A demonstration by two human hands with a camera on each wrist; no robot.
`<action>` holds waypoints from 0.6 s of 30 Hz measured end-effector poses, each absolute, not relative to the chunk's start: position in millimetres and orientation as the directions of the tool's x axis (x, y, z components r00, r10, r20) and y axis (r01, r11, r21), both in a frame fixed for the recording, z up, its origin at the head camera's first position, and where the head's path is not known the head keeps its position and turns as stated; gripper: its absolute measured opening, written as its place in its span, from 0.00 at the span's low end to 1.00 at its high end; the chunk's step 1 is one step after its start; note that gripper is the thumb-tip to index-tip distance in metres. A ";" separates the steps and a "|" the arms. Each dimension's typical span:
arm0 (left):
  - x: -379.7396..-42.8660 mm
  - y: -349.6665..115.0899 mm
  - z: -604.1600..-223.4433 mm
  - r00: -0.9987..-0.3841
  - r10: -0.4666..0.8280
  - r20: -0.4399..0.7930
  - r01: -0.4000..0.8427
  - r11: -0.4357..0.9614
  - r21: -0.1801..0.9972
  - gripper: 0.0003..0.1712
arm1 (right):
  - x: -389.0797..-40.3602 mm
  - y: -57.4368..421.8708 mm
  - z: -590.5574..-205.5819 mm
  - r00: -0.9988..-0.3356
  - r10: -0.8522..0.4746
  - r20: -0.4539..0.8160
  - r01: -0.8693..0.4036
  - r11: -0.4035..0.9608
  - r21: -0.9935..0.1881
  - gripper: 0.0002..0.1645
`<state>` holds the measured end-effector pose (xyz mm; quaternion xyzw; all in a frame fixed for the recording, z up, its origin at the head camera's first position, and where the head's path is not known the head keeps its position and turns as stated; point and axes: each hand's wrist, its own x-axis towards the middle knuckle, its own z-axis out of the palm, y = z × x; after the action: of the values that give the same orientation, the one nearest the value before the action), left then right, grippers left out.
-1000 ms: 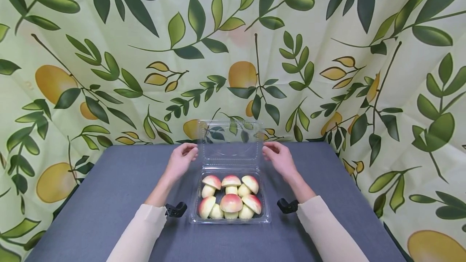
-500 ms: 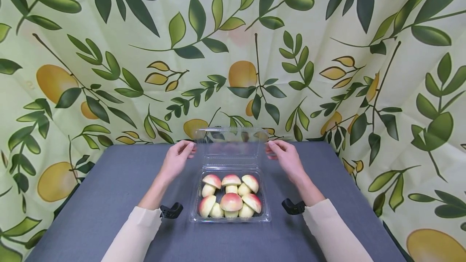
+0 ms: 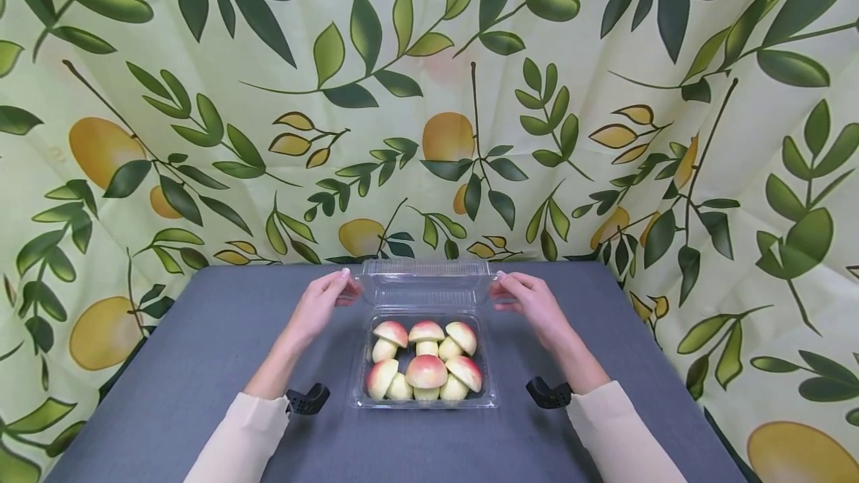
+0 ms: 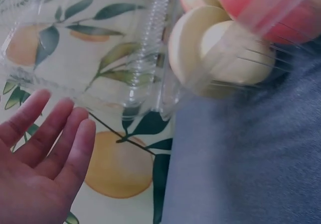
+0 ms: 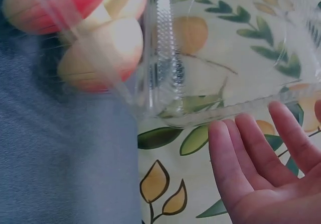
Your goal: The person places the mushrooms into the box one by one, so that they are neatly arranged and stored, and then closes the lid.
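A clear plastic clamshell container stands on the table with its hinged lid raised and leaning forward. Inside it sit several mushroom-shaped pieces with pale stems and red-and-cream caps. At the lid's left edge is my left hand, its thumb tip close to the corner. My right hand mirrors it at the right edge. In the left wrist view, straight fingers lie by the lid's rim. The right wrist view has extended fingertips right at the rim.
A blue-grey cloth covers the table. Behind it and along the sides hangs a fabric backdrop printed with leaves and orange fruit. Black devices are strapped to both wrists.
The lid has tilted forward and down from nearly upright. Both hands have moved along with it, a little outward and toward me. The mushroom-shaped pieces have stayed in place.
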<state>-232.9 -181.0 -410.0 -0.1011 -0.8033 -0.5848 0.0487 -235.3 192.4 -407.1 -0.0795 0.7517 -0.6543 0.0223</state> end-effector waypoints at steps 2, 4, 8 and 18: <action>-230.4 -182.6 -411.9 -0.975 0.125 0.184 0.214 0.311 0.926 0.25 | -232.5 194.0 -409.4 -0.982 -0.176 0.061 -0.086 0.138 -0.987 0.26; -228.0 -183.7 -413.8 -0.975 0.137 0.174 0.210 0.319 0.924 0.24 | -229.6 195.7 -411.9 -0.980 -0.193 0.055 -0.082 0.137 -0.987 0.25; -222.6 -184.8 -417.0 -0.973 0.158 0.168 0.211 0.310 0.927 0.23 | -223.4 198.5 -418.0 -0.977 -0.210 0.046 -0.075 0.129 -0.989 0.25; -206.0 -190.0 -435.8 -0.953 0.207 0.220 0.292 0.449 0.844 0.14 | -209.1 199.9 -442.2 -0.981 -0.193 0.009 -0.053 0.224 -0.973 0.24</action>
<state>-206.0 -190.0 -435.8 -0.1467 -0.8502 -0.5038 0.0425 -209.1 199.9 -442.2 -0.0787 0.7803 -0.6179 0.0567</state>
